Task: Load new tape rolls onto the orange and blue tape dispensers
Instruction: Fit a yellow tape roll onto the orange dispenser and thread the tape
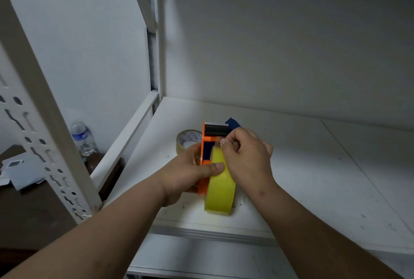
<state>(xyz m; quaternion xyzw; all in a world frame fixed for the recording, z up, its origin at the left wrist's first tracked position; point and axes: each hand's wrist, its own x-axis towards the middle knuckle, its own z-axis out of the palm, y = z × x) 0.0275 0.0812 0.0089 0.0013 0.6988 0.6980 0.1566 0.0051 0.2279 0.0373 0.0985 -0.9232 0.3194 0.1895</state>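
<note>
1. Orange tape dispenser (205, 144) is over the white shelf board (302, 166), near its front edge, cutter end pointing away toward the back wall
2. Yellow tape roll (220, 187) sits against the dispenser's right side, standing on edge, lower rim at or near the board; can't tell if it's fully seated on the hub
3. Left hand (190, 173) grips the dispenser from the left, fingers wrapped round its body, thumb pressed flat on the yellow roll's outer face
4. Right hand (244, 155) is curled tight above the roll, thumb and fingertips pinched together at the roll's top by the dispenser's black roller (216, 129); looks like it pinches the tape end, but the strip itself is too small to make out
5. Blue tape dispenser (233, 122): only a tip shows, behind the right hand, on the board just beyond the orange one
6. Clear tape roll (189, 141) lies flat on the board, just left of the orange dispenser, partly hidden by the left hand
7. Off the rack, lower left: a water bottle (81, 137) upright on a dark surface, loose papers (20, 171) nearby
</note>
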